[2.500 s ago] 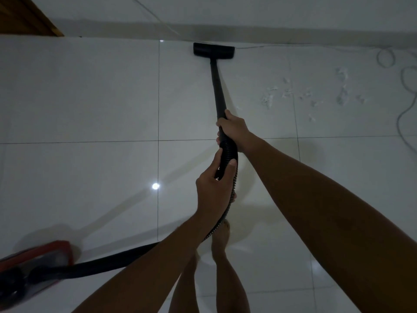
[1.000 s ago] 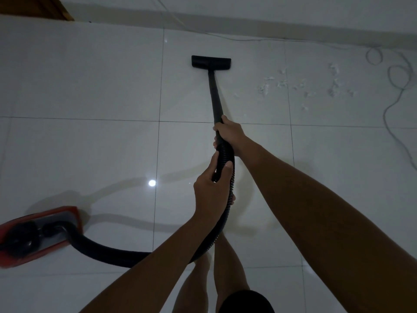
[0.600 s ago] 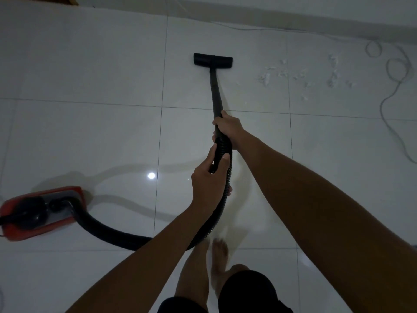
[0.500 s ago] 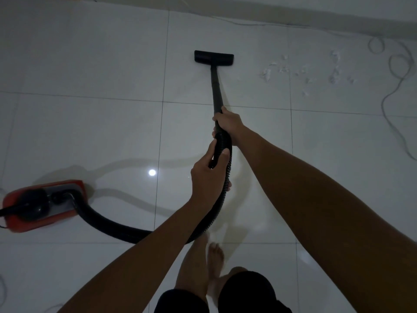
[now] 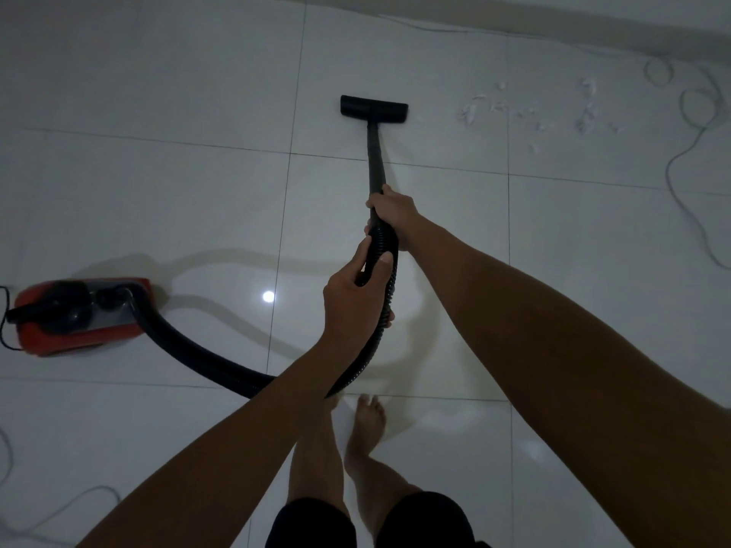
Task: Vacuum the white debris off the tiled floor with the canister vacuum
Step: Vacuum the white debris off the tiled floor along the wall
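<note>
My right hand (image 5: 393, 210) grips the black wand (image 5: 374, 152) where it meets the ribbed hose (image 5: 205, 355). Just below it, my left hand (image 5: 354, 294) grips the hose. The flat black floor nozzle (image 5: 374, 108) lies on the white tiled floor (image 5: 158, 199), ahead of me. Scattered white debris (image 5: 530, 110) lies to the right of the nozzle, apart from it. The red canister vacuum (image 5: 79, 314) sits on the floor at the left, with the hose curving from it to my hands.
A thin cord (image 5: 696, 124) loops over the tiles at the far right, beside the debris. Another cord (image 5: 59, 512) lies at the lower left. The wall base (image 5: 553, 25) runs along the top. My bare feet (image 5: 368, 425) stand below the hose.
The nozzle has drawn back from the wall base toward me. I have stepped back, so the canister and the debris now sit farther up in view. Both hands keep their grip.
</note>
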